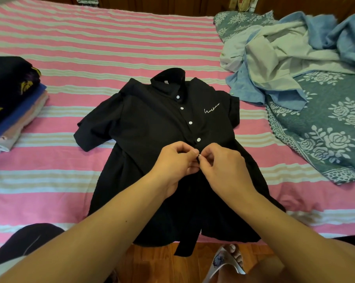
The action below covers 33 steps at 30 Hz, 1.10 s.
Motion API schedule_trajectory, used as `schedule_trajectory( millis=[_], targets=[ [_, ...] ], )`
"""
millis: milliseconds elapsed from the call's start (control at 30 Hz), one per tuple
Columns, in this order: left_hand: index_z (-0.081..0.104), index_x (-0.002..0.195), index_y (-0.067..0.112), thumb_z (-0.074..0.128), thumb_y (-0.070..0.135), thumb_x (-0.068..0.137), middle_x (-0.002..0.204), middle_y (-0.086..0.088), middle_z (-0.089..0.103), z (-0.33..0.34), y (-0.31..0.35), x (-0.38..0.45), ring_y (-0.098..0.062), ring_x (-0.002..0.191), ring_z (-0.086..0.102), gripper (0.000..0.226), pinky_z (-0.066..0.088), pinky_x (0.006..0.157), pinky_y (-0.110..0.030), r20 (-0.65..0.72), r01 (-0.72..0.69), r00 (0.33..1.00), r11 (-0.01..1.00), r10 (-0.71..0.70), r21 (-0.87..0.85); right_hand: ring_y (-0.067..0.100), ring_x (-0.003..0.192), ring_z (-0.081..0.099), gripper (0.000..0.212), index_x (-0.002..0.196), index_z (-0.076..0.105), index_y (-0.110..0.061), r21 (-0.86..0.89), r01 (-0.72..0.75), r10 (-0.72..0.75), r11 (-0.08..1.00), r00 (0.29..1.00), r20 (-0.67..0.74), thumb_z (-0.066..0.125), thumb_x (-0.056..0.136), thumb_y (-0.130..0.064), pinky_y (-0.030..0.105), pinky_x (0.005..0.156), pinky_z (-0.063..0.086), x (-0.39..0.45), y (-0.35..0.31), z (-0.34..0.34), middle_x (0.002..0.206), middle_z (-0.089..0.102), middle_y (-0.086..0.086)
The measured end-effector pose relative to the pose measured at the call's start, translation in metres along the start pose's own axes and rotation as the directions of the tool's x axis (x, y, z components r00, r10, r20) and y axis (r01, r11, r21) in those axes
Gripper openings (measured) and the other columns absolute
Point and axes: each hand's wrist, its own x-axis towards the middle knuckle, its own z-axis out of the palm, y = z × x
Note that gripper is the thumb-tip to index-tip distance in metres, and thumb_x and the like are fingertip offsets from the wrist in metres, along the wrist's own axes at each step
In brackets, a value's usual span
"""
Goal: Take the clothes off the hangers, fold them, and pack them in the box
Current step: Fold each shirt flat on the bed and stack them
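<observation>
Item: black shirt (152, 123), buttoning before the fold.

My left hand (177, 162) and right hand (223, 166) pinched 1 white button (200, 155) at the placket; the shirt lay flat on the striped bed (91, 37), collar pointing away, 4 buttons closed beyond my fingers, both hands equally near.

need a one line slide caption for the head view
Both hands, left hand and right hand, pinch a button on a black shirt spread on the striped bed.

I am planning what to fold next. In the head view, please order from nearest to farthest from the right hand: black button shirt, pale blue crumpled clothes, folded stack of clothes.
1. Black button shirt, held in the right hand.
2. Pale blue crumpled clothes, far right.
3. Folded stack of clothes, far left.
</observation>
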Motion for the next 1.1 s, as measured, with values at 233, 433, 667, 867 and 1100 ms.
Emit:
schedule_trajectory(
  millis=[233, 433, 667, 867, 1100],
  targets=[
    [0.068, 0.093, 0.012, 0.066, 0.004, 0.095, 0.079, -0.008, 0.072, 0.006, -0.006, -0.001, -0.012, 0.065, 0.066, 0.008, 0.059, 0.068, -0.026, -0.115, -0.165, 0.976, 0.969, 0.187, 0.183, 0.007, 0.067, 0.068, 0.008, 0.087, 0.072, -0.026, 0.17, -0.136, 0.126, 0.976, 0.99, 0.066, 0.068, 0.093, -0.029, 0.029, 0.068, 0.056, 0.008, 0.005, 0.001, 0.071, 0.07, -0.007],
    [0.06, 0.094, 0.018, 0.069, 0.012, 0.093, 0.085, 0.0, 0.069, 0.011, -0.008, -0.005, -0.009, 0.076, 0.065, 0.012, 0.049, 0.069, -0.014, -0.043, -0.422, 0.873, 0.796, 0.486, 0.434, 0.009, 0.05, 0.048, 0.006, 0.083, 0.063, -0.009, 0.515, -0.838, 0.33, 0.178, 0.544, 0.771, 0.061, 0.089, -0.009, 0.02, 0.049, 0.04, 0.029, 0.011, -0.028, 0.064, 0.055, 0.001],
    [0.057, 0.127, 0.024, 0.051, 0.023, 0.103, 0.111, 0.008, 0.066, -0.01, -0.021, -0.012, -0.009, 0.101, 0.063, 0.025, 0.054, 0.09, -0.033, 0.165, -0.251, 0.965, 0.524, 0.205, 0.814, 0.023, 0.062, 0.059, 0.033, 0.071, 0.062, -0.015, -0.017, -0.309, 0.307, 0.951, 0.933, 0.189, 0.053, 0.099, -0.03, 0.03, 0.054, 0.041, 0.016, 0.032, -0.012, 0.064, 0.063, 0.0],
    [0.043, 0.121, 0.026, 0.048, 0.06, 0.096, 0.119, 0.003, 0.047, -0.042, -0.03, -0.053, -0.023, 0.115, 0.049, 0.043, 0.049, 0.085, -0.039, 0.133, -0.109, 0.938, -0.093, 0.321, 0.99, 0.009, 0.077, 0.054, 0.043, 0.094, 0.047, -0.028, -0.244, -0.056, 0.144, 0.968, 0.922, 0.36, 0.064, 0.083, -0.067, 0.028, 0.06, 0.04, -0.049, 0.041, -0.018, 0.089, 0.052, -0.012],
    [0.047, 0.114, 0.022, 0.044, 0.062, 0.097, 0.117, -0.005, 0.052, -0.105, -0.043, -0.042, -0.031, 0.112, 0.052, 0.043, 0.048, 0.086, -0.048, -0.056, 0.108, 0.938, -0.135, 0.341, 0.985, 0.017, 0.074, 0.053, 0.019, 0.081, 0.057, -0.018, -0.071, -0.169, 0.183, 0.983, 0.943, 0.277, 0.064, 0.096, -0.027, 0.032, 0.064, 0.039, -0.059, 0.09, -0.018, 0.08, 0.054, -0.006]
  ],
)
